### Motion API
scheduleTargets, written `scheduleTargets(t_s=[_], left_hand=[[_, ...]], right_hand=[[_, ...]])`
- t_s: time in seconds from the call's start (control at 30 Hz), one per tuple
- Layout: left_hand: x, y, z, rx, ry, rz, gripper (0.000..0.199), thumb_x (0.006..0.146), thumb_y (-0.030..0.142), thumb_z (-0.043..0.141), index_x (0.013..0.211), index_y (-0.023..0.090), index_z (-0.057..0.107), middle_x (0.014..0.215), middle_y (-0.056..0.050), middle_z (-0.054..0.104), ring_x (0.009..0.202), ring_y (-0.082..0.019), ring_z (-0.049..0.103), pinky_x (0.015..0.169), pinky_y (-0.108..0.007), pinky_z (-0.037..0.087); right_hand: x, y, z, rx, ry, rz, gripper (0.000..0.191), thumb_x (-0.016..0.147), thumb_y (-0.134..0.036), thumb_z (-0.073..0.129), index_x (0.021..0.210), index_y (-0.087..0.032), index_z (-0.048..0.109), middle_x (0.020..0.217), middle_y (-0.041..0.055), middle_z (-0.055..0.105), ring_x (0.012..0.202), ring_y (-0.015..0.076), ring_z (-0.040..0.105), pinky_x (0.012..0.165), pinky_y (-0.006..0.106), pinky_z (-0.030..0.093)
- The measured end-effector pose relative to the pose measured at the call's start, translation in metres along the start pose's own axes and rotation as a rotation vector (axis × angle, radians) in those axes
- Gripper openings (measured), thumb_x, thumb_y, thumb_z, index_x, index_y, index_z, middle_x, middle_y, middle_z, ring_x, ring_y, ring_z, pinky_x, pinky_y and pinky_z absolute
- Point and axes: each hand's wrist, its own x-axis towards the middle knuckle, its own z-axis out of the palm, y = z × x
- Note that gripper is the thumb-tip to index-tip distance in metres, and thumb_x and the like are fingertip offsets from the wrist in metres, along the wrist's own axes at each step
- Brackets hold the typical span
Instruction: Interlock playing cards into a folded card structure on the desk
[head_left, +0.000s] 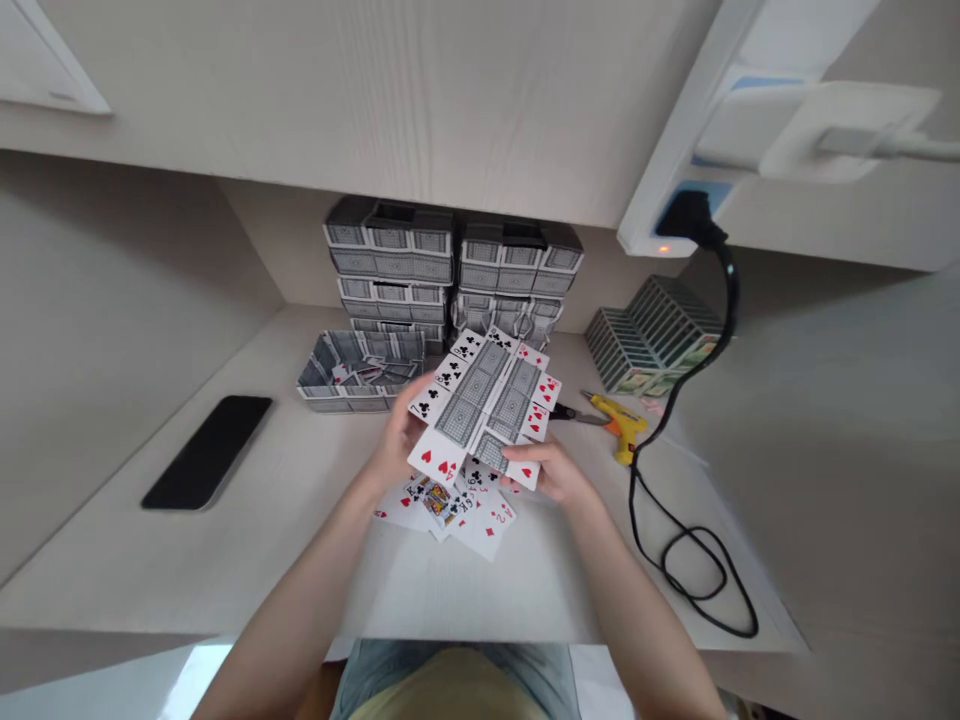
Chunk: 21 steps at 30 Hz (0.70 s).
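Since my left hand (397, 435) and right hand (553, 470) are both clamped on the card panel (491, 395) over the loose cards (486, 528) on the counter (465, 605), I'd go light and even at the edges so nothing creases, tbh.

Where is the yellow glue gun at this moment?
In the head view, the yellow glue gun lies on the desk, to the right of the right hand, beside the black cable.
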Motion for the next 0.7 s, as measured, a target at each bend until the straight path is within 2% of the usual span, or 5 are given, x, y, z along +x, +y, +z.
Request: scheduleTargets(t_s=[0.07,0.13,0.4,0.53,0.7], left_hand=[[0.0,0.004,-0.007,0.154,-0.108,-0.081,0.035,0.066,0.031,0.067,0.097,0.018,0.06,0.101,-0.008,0.063,0.094,-0.021,0.059,0.081,-0.032,0.047],[-0.001,0.009,-0.011,0.284,-0.211,-0.148,0.018,0.069,0.026,0.062,0.084,0.016,0.066,0.089,-0.006,0.067,0.083,-0.018,0.062,0.074,-0.027,0.048],[-0.004,0.017,-0.009,0.807,-0.532,-0.268,0.025,0.072,0.027,0.057,0.093,0.027,0.069,0.076,0.002,0.069,0.06,-0.011,0.058,0.061,-0.021,0.044],[0.001,0.038,-0.004,1.087,-0.601,-0.148,0.032,0.07,0.033,0.059,0.102,0.031,0.065,0.087,-0.001,0.063,0.08,-0.018,0.058,0.071,-0.028,0.044],[-0.013,0.047,0.006,1.085,-0.691,0.03,0.043,0.072,0.022,0.055,0.115,0.024,0.056,0.121,-0.006,0.053,0.113,-0.023,0.046,0.097,-0.04,0.035]], right_hand=[[-0.002,-0.006,-0.007,-0.042,-0.048,0.018,0.032,0.061,-0.015,0.068,0.091,-0.011,0.058,0.066,0.0037,0.067,0.046,0.016,0.061,0.039,0.024,0.047],[-0.004,-0.01,-0.014,-0.086,-0.07,0.04,0.033,0.061,-0.015,0.068,0.093,-0.011,0.058,0.07,0.0038,0.067,0.048,0.0156,0.061,0.041,0.024,0.048],[-0.005,-0.015,-0.035,-0.284,0.055,0.177,0.039,0.063,-0.024,0.071,0.098,-0.013,0.061,0.09,0.0085,0.066,0.072,0.0161,0.062,0.059,0.026,0.053],[-0.002,-0.013,-0.041,-0.316,0.086,0.208,0.044,0.059,-0.027,0.075,0.099,-0.014,0.061,0.089,0.0067,0.065,0.069,0.0139,0.06,0.055,0.023,0.051],[0.002,-0.008,-0.043,-0.322,-0.006,0.175,0.044,0.055,-0.031,0.076,0.093,-0.013,0.062,0.073,0.002,0.063,0.054,0.0101,0.055,0.042,0.018,0.043]])
